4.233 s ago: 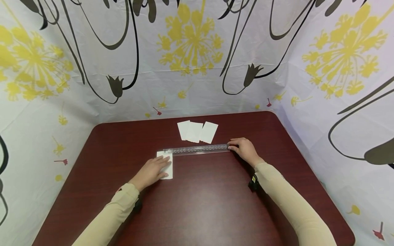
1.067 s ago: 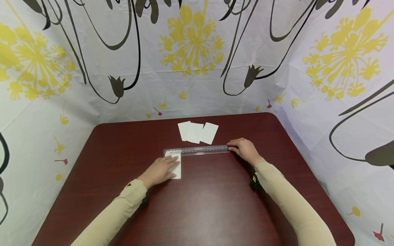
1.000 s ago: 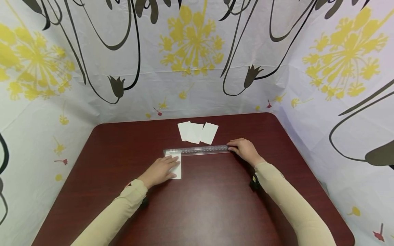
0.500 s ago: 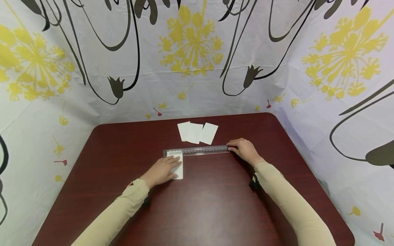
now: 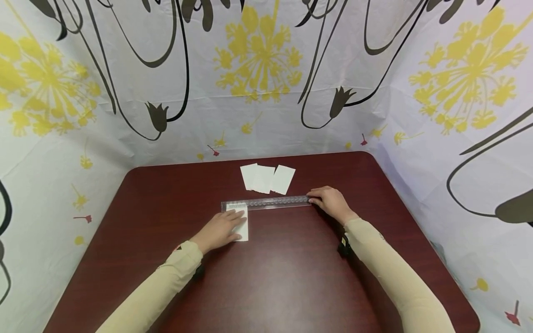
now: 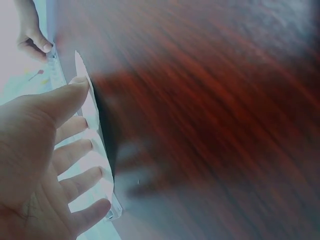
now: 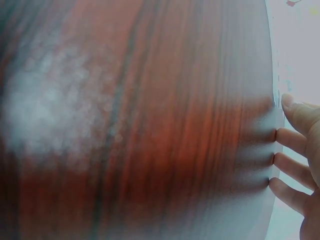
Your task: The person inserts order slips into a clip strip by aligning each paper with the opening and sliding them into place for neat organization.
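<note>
A clear plastic ruler (image 5: 275,202) lies across the middle of the table. My left hand (image 5: 220,230) rests with extended, spread fingers on a small white paper card (image 5: 242,231), whose top end meets the ruler near its left end. In the left wrist view the fingertips and thumb of the left hand (image 6: 55,135) press on the white card (image 6: 92,110), which partly covers the ruler. At the other end, my right hand (image 5: 331,203) holds the ruler between thumb and fingers. Several fingertips of the right hand (image 7: 300,155) touch the tabletop in the right wrist view.
Three white cards (image 5: 263,178) lie slightly fanned behind the ruler, towards the back of the dark red wooden table (image 5: 283,282). A white cloth with yellow and grey flower prints (image 5: 266,125) hangs around the far and side edges.
The left hand has slid the card to the right along the ruler, mostly earlier on, with only a slight shift recently. The right hand and ruler have stayed in place.
</note>
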Demonstrator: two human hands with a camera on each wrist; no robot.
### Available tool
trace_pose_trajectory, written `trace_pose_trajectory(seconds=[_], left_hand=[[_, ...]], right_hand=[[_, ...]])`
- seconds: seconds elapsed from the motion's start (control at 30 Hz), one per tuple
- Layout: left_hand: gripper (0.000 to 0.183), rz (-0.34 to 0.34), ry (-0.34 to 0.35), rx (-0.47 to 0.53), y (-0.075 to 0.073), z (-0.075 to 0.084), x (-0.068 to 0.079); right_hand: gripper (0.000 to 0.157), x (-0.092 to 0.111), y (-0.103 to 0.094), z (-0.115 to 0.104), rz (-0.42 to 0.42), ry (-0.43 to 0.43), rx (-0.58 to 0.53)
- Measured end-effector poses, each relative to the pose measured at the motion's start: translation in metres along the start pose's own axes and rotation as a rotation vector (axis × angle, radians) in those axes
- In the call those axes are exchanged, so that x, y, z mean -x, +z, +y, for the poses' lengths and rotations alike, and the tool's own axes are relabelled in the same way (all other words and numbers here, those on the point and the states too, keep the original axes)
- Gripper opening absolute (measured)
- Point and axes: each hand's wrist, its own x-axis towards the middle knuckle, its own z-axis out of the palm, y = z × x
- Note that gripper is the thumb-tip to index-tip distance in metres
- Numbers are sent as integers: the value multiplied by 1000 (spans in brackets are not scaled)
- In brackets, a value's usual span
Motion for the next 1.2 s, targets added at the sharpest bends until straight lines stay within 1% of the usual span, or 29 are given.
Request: trace_pose_trajectory(seconds=[0.27,0.53,0.67,0.97,1.2], left_hand=[[57,-7,16,-24,0,1,-3],[58,-21,4,15,-1,4,-6],[58,-22,6,20,0,7,-8],[59,-17,25,-10,-1,12,-13],[59,-22,22,-17,-1,14,-15]], right_hand=[[29,0,-2,0,-3,-2,6],[29,0,-3,-2,-6,2,-2],[29,0,-3,-2,-9,7,-8],[28,0,-2,-1,-14,3,-1],[29,0,-2,-1,-13,5,-4]])
